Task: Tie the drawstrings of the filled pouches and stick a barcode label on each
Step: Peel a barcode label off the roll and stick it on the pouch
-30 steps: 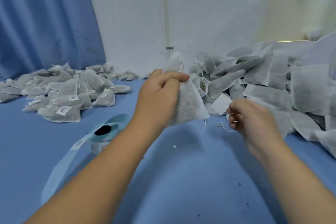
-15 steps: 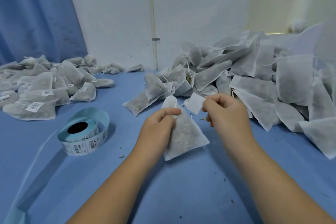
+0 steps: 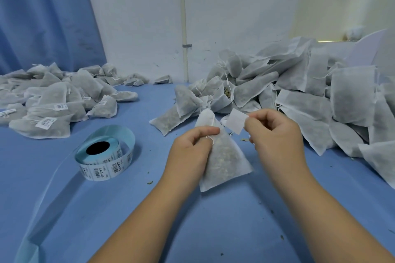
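Observation:
My left hand [image 3: 192, 145] grips a filled white pouch [image 3: 224, 160] near its gathered neck, over the blue table in front of me. The pouch's drawstring shows as a small loop by my left fingers. My right hand [image 3: 275, 132] pinches a small white label [image 3: 236, 121] by its right edge, held just right of the pouch's top and apart from it. A roll of barcode labels [image 3: 104, 156] on blue backing stands to the left of my left hand.
A heap of labelled pouches [image 3: 53, 102] lies at the back left. A larger heap of unlabelled pouches [image 3: 299, 96] fills the right side, up to the white wall. A loose strip of backing tape [image 3: 42, 198] trails toward the front left on the blue table [image 3: 213, 230].
The pouch came down from raised height toward the table in my left hand. My right hand let go of the string and now holds a label beside the pouch top.

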A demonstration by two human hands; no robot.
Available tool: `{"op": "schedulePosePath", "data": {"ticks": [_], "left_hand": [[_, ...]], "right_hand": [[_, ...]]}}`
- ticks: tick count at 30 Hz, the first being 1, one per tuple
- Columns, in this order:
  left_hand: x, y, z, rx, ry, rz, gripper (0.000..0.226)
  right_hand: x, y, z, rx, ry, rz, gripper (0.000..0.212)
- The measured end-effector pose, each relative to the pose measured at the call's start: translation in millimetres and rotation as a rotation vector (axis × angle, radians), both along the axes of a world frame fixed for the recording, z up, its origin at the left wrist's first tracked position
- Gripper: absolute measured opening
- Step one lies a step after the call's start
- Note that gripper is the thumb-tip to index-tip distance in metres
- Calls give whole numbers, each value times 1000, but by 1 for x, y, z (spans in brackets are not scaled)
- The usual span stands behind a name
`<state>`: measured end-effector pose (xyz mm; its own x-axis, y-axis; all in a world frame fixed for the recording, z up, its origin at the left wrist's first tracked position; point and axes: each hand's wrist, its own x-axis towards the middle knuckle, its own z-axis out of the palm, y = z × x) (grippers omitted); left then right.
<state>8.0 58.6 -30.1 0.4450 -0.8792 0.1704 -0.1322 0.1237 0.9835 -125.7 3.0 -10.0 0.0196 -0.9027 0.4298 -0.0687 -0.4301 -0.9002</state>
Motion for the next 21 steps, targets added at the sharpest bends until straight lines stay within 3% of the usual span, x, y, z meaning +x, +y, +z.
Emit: {"op": "schedulePosePath", "data": {"ticks": [9,13,21], "left_hand": [[1,3,2,-17,-55,-70,56],[1,3,1,-27,-38,-73,73],[2,0,-2,1,100,-43,56]], "right_hand": [[10,10,-6,-115,70,-73,16],[15,14,-10,-295,254,-130,14],[19,19,-15,-450,508,-118,13]]}}
